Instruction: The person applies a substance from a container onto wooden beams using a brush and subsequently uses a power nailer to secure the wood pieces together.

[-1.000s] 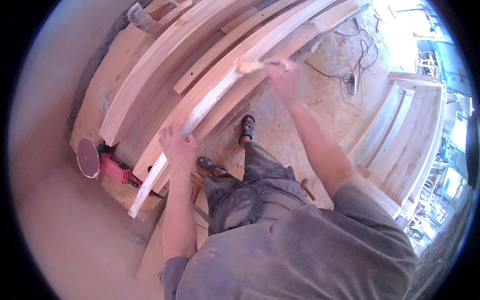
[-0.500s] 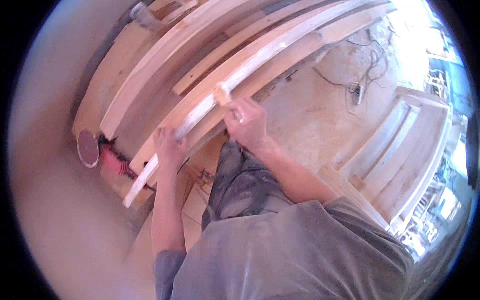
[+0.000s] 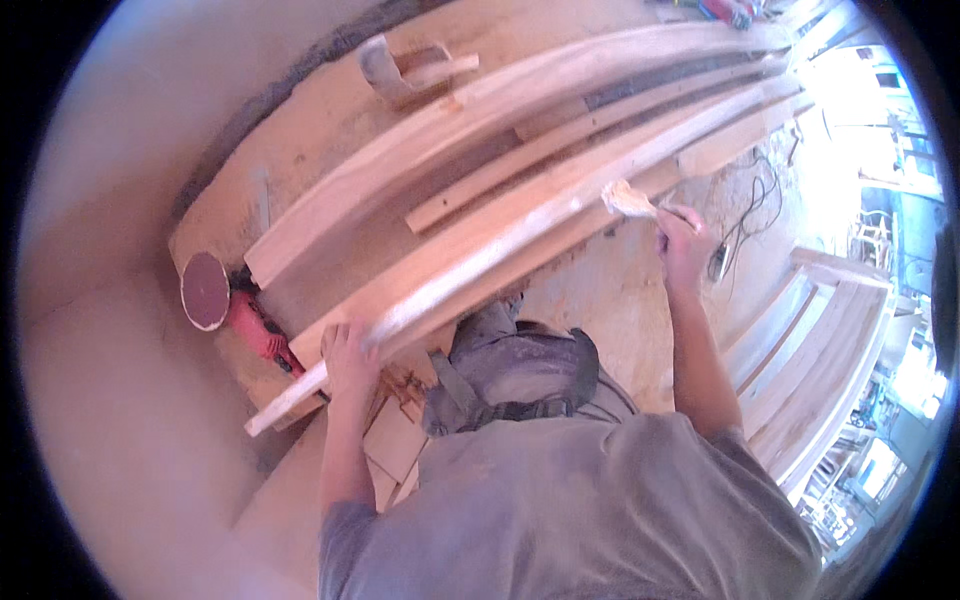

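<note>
A long wooden board (image 3: 480, 262) lies lengthwise in front of me, its upward edge wet with a white, glue-like coating. The coat is thick near my left hand and thinner toward the far right. My left hand (image 3: 350, 352) is closed over the board near its left end. Out to the right, my right hand (image 3: 684, 240) grips the handle of a brush (image 3: 626, 199). White stuff covers the bristles, which are at or just above the board's edge; I cannot tell whether they touch.
A red power tool (image 3: 257, 326) with a round sanding disc (image 3: 206, 291) rests at the left. Beyond the board are a narrow strip (image 3: 500, 182), a thick curved beam (image 3: 350, 200) and a cut-open container (image 3: 382, 68). A cable (image 3: 765, 200) and a wooden assembly (image 3: 825, 335) are at right.
My right hand has carried the brush to the right along the board, away from my left hand. The left hand keeps its hold near the left end. The view has shifted.
</note>
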